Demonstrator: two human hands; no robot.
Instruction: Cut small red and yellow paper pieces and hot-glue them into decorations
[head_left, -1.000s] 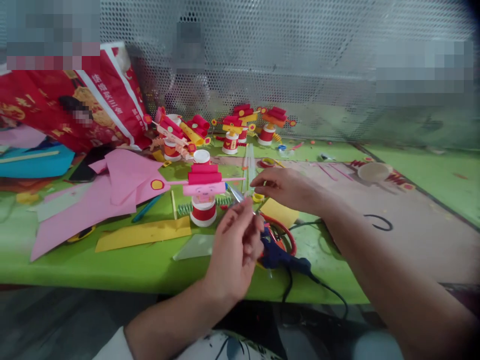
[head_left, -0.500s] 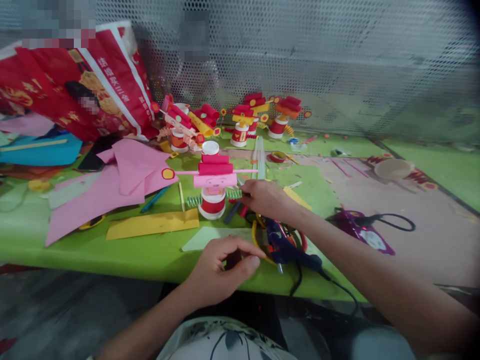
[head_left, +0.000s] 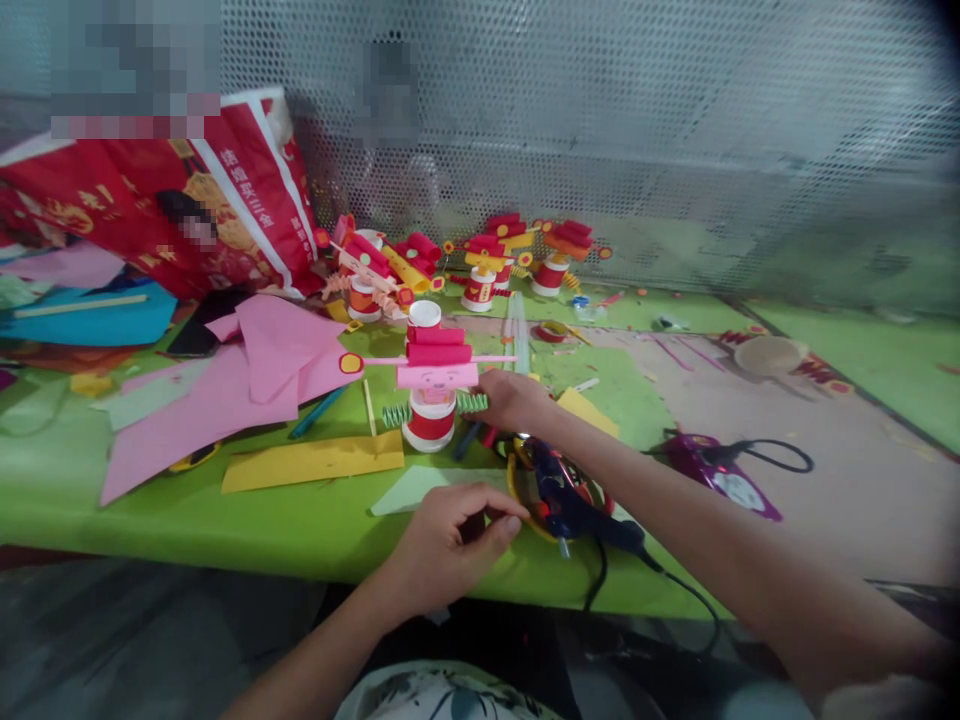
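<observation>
A paper figure (head_left: 433, 400) stands upright on the green table, with a red-and-white paper cup body, a pink face, red rolls on top and green folded-spring arms. My right hand (head_left: 516, 402) reaches to its right side, fingers drawn together by the end of the green spring arm (head_left: 472, 403); what they pinch is hidden. Nearer the table edge, my left hand (head_left: 454, 545) is curved with nothing in it, thumb and forefinger slightly apart. Just right of its fingertips, a dark blue glue gun (head_left: 570, 505) rests over tape rolls (head_left: 517, 490).
Behind stand several similar paper figures (head_left: 480, 275). Pink paper (head_left: 225, 390), a yellow strip (head_left: 315, 460) and a red bag (head_left: 247, 200) occupy the left. Clear glue sticks (head_left: 517, 330) lie beyond my right hand. A purple device with a cable (head_left: 720, 475) is to the right.
The view has tilted slightly, so the scene sits lower in the picture. Both hands keep nearly the same places, my right hand still beside the figure's spring arm.
</observation>
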